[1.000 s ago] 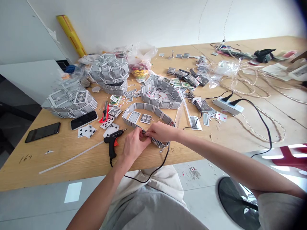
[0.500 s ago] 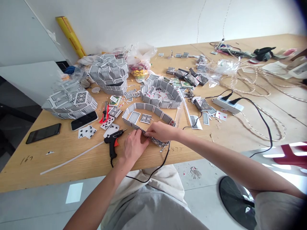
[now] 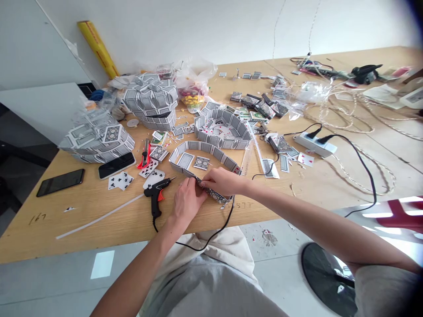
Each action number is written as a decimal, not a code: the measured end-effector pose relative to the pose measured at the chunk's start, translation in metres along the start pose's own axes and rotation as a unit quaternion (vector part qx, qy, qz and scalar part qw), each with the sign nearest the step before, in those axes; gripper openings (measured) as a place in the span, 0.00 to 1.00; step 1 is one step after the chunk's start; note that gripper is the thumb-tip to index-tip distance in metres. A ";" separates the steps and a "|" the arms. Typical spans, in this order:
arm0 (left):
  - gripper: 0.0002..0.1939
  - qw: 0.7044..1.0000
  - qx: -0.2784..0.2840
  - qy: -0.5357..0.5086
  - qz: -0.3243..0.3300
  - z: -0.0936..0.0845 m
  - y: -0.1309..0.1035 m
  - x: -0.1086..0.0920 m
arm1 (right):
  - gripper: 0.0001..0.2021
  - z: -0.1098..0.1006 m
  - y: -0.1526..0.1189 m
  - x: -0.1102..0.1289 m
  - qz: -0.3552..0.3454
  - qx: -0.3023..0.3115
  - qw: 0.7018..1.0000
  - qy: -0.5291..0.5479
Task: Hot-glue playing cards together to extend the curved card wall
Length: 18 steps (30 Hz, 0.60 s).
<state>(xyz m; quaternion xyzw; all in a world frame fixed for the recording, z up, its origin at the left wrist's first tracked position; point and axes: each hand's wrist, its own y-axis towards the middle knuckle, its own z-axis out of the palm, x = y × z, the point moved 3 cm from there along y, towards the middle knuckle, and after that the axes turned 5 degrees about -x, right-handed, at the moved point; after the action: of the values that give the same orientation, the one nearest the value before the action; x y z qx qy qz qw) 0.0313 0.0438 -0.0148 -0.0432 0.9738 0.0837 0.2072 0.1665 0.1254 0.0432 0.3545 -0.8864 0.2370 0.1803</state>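
Note:
A heart-like ring of playing cards (image 3: 211,149) stands on edge near the table's front. My left hand (image 3: 189,196) pinches its near wall from the outside, fingers closed over the rim. Right beside it, my right hand (image 3: 220,181) is closed on the same wall, with its fingertips partly hidden. Two loose cards lie inside the ring, one of them a patterned card (image 3: 201,163). To the left of my left hand rests a black glue gun (image 3: 155,193) with a red trigger, its nozzle towards the ring. A white glue stick (image 3: 99,217) lies left of it.
Behind the ring stands a second card-walled shape (image 3: 224,140). Card-covered boxes (image 3: 99,143) stand at the left, near two phones (image 3: 61,182). A red cutter (image 3: 144,154) lies among loose cards. A power strip (image 3: 315,144) with cords and coiled rope (image 3: 350,127) occupies the right.
Almost nothing differs. Both hands keep their hold on the ring's near wall, and the whole view has shifted very slightly.

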 end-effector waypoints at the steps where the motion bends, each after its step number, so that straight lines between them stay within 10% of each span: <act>1: 0.10 1.000 0.000 -0.003 -0.003 0.000 0.000 0.000 | 0.18 0.000 0.000 0.000 0.002 -0.002 1.000 -0.001; 18: 0.13 0.996 -0.009 -0.081 -0.032 -0.003 0.003 0.000 | 0.18 0.003 0.000 0.003 0.002 -0.012 0.999 -0.036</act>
<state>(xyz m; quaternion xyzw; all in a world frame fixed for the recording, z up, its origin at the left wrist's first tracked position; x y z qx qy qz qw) 0.0298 0.0466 -0.0119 -0.0693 0.9512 0.0888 0.2872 0.1640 0.1219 0.0419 0.3593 -0.8954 0.2143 0.1523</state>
